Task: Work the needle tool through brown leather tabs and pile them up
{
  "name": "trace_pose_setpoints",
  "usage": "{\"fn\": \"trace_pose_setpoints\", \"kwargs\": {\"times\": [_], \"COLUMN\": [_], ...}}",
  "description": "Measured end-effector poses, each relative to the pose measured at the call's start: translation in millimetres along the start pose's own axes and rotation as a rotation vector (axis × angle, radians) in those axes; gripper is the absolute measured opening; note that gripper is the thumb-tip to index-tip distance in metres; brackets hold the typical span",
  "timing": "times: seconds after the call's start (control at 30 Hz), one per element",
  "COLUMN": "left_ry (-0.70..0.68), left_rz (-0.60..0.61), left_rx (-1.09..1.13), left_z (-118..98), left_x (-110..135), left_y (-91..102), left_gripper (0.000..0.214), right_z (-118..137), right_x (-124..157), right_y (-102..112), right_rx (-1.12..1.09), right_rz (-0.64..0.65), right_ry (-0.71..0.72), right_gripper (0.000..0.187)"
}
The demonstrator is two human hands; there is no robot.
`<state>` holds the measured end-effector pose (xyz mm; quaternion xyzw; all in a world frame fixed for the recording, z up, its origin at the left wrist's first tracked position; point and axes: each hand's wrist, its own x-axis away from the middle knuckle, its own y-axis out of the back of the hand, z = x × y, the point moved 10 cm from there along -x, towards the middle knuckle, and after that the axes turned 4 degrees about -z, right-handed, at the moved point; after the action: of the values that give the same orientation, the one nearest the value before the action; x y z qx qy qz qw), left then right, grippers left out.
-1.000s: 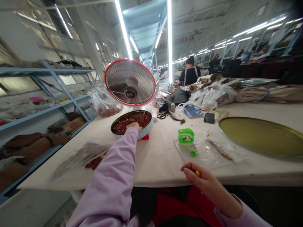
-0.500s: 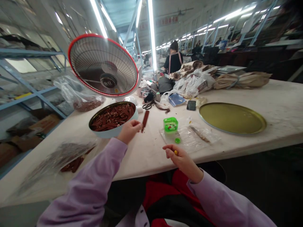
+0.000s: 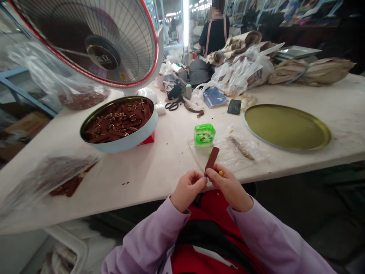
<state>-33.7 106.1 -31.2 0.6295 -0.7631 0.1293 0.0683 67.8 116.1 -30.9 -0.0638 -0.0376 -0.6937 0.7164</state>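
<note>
A flat brown strap piece [image 3: 212,158], rounded at its upper end, stands tilted between my two hands at the table's front edge. My left hand [image 3: 188,189] is closed, thumb and fingers pinching the strap's lower end. My right hand [image 3: 228,186] is also closed on the strap, thumb against its lower part. From the right fist a small yellow end [image 3: 220,173] of some thin tool sticks out; the rest of it is hidden. Behind the strap is a green plastic box [image 3: 204,134] on a clear plastic sheet [image 3: 228,152]. To the left, a round tin [image 3: 128,140] is heaped with brown straps [image 3: 116,120] bearing metal hooks.
A large red-rimmed fan [image 3: 97,49] stands behind the tin. At right lies a round gold lid [image 3: 288,127]; a knife-like tool [image 3: 241,148] rests on the sheet. Scissors [image 3: 172,105], bags and wrapped bundles [image 3: 310,72] fill the back. A person [image 3: 215,30] is beyond the table.
My left hand has moved right and down from beside the tin, bringing the strap to my right hand, which now grips it too. The view has tipped downward.
</note>
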Motion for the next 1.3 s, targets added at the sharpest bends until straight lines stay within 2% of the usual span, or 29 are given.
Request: {"fn": "trace_pose_setpoints", "kwargs": {"times": [0.1,0.23,0.33,0.5,0.6,0.7,0.83,1.1,1.3], "left_ry": [-0.039,-0.166,-0.176,-0.120,-0.138,-0.185,-0.153,-0.130,-0.073], "left_rz": [-0.080,-0.208,-0.246,-0.197,-0.089,0.004,-0.041,-0.067,-0.047], "left_rx": [-0.083,-0.373,-0.447,-0.338,-0.259,-0.222,-0.187,-0.056,0.129], "left_z": [3.7,-3.5,-3.2,-0.2,-4.4,-10.5,-7.1,-5.4,1.2], "left_x": [-4.3,-4.6,-5.3,-5.0,3.7,14.4,18.5,24.9,29.0], "left_y": [6.5,16.6,19.9,17.9,9.2,2.6,10.1,12.0,7.5], "left_gripper": [0.016,0.014,0.013,0.014,0.010,0.012,0.019,0.024,0.030], "right_z": [-1.3,6.1,6.5,-4.8,-6.9,-12.6,-11.1,-7.9,-7.1], "right_x": [-5.6,-9.4,-10.5,-9.4,-6.1,1.3,14.4,29.8,31.9], "right_y": [-4.3,-3.9,-4.4,-7.8,-2.3,-10.0,-23.6,-31.4,-17.1], "right_rx": [0.067,0.229,0.304,0.175,0.093,-0.112,-0.290,-0.326,-0.132], "right_rz": [0.009,-0.049,-0.057,0.059,0.038,0.107,0.194,0.188,0.054], "right_ry": [0.005,0.116,0.155,0.026,-0.050,-0.182,-0.272,-0.248,-0.092], "right_gripper": [0.020,0.014,0.012,0.019,0.021,0.023,0.025,0.022,0.024]}}
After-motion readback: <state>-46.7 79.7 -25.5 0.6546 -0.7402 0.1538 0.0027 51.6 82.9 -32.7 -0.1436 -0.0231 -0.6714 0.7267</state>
